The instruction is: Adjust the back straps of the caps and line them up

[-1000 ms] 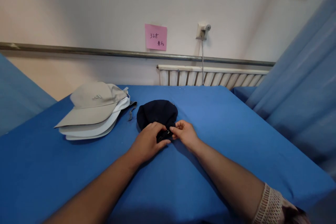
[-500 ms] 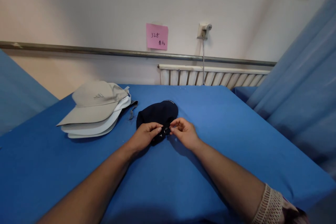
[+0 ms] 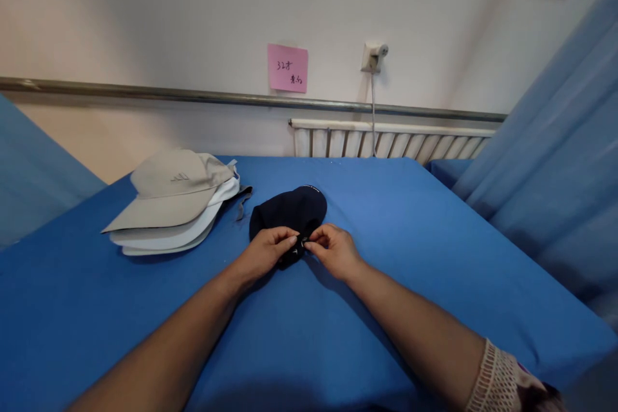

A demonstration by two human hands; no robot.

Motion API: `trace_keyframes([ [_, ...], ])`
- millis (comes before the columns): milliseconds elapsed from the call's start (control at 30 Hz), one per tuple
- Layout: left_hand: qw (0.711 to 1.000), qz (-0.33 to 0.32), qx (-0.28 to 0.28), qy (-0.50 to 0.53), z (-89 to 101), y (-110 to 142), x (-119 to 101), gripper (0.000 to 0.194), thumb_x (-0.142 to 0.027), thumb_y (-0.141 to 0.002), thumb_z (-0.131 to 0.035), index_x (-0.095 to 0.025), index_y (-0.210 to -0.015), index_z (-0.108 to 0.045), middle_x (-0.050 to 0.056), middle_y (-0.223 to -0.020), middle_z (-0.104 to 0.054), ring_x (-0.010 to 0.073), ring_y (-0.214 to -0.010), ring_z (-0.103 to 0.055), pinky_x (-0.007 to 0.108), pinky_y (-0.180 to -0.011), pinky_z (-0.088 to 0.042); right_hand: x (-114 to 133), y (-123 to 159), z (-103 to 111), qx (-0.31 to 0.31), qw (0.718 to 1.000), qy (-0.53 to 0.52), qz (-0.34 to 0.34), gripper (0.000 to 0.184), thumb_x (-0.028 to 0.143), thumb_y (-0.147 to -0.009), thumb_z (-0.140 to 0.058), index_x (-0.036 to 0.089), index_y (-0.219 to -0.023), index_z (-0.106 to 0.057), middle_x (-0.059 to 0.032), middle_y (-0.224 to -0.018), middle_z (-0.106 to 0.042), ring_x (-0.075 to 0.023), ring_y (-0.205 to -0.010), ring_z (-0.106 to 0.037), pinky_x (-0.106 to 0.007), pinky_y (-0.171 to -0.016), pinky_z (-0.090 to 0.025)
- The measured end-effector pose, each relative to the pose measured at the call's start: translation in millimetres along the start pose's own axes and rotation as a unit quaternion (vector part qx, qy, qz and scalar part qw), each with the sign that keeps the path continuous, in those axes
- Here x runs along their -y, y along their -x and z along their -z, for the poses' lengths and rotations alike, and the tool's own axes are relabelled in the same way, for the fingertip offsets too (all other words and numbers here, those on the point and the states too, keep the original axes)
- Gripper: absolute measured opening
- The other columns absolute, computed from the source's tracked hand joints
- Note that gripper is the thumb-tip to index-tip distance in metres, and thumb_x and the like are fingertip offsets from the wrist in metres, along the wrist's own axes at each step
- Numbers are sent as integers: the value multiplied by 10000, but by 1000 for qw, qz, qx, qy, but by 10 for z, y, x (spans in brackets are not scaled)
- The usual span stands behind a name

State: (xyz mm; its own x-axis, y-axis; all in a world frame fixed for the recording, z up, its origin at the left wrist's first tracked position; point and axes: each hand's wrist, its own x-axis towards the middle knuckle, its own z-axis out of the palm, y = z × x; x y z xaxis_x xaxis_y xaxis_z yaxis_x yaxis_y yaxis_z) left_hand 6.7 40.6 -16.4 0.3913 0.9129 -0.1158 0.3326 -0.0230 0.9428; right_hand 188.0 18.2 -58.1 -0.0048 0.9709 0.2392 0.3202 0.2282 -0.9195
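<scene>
A dark navy cap [image 3: 290, 209] lies on the blue-covered table with its brim pointing away from me and its back strap end toward me. My left hand [image 3: 270, 248] pinches the strap end of the cap from the left, thumb against forefinger. From the right, my right hand [image 3: 333, 250] closes thumb and forefinger on the same back strap. Between the fingertips shows a small shiny bit, perhaps a buckle, too small to make out. The fingers hide most of the strap.
To the left stands a stack of several caps [image 3: 168, 187], a beige one on top, with a dark strap [image 3: 244, 199] sticking out. Behind the blue table cover [image 3: 386, 206] are a radiator [image 3: 338, 141] and a metal rail [image 3: 217, 98]. A blue curtain [image 3: 555, 141] hangs at the right.
My right hand has shifted slightly left, its fingertips now closer to those of my left hand at the strap. The cap stays in nearly the same place.
</scene>
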Motion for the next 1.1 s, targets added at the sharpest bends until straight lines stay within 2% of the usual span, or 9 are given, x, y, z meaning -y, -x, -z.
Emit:
trace_keyframes([
  [200,999,-15,-4,-29,-2,-12,17,338,-457,-764,-620,-150,-889,-682,-1,-668,-584,119,-571,-488,243,-529,-396,-38,-19,-55,22,995,-60,-82,103,251,-755,-704,188,-733,-627,15,-667,-638,-115,-589,-580,-233,-562,-459],
  [333,1000,-4,-1,-16,-4,-6,-1,346,-459,-761,-615,-151,-897,-691,-6,-664,-585,121,-569,-486,254,-542,-399,-40,-36,-55,20,994,-79,-74,118,214,-761,-661,191,-676,-583,38,-610,-586,-97,-542,-523,-216,-525,-408],
  [567,1000,10,6,13,-6,-15,8,360,-462,-745,-646,-146,-907,-699,6,-680,-608,116,-570,-494,252,-545,-393,-17,-31,27,8,999,52,6,124,144,-765,-615,202,-660,-582,31,-670,-601,-108,-609,-535,-224,-577,-402],
  [700,998,38,-3,49,13,-22,34,387,-463,-727,-677,-137,-935,-690,4,-672,-610,104,-534,-483,249,-524,-385,-16,-32,71,8,995,94,24,60,169,-838,-569,209,-811,-605,16,-752,-636,-122,-655,-569,-248,-636,-430],
  [800,997,50,-10,61,21,-13,18,415,-462,-705,-703,-129,-953,-686,7,-674,-615,104,-528,-492,247,-511,-386,4,-39,100,-9,987,148,57,89,173,-836,-595,206,-919,-590,-9,-856,-648,-137,-724,-595,-271,-695,-448],
  [900,996,54,-20,69,11,7,-17,424,-454,-677,-728,-127,-944,-685,-5,-658,-604,99,-517,-484,242,-501,-381,45,-35,115,0,978,187,97,172,168,-827,-614,206,-988,-571,-25,-934,-637,-144,-767,-599,-279,-717,-457],
  [1100,994,46,-59,74,-28,19,-47,400,-410,-623,-759,-130,-904,-704,-26,-599,-583,88,-487,-442,232,-481,-359,120,-12,133,15,951,260,167,177,145,-859,-535,193,-1025,-569,-59,-993,-617,-168,-850,-593,-293,-762,-458],
])
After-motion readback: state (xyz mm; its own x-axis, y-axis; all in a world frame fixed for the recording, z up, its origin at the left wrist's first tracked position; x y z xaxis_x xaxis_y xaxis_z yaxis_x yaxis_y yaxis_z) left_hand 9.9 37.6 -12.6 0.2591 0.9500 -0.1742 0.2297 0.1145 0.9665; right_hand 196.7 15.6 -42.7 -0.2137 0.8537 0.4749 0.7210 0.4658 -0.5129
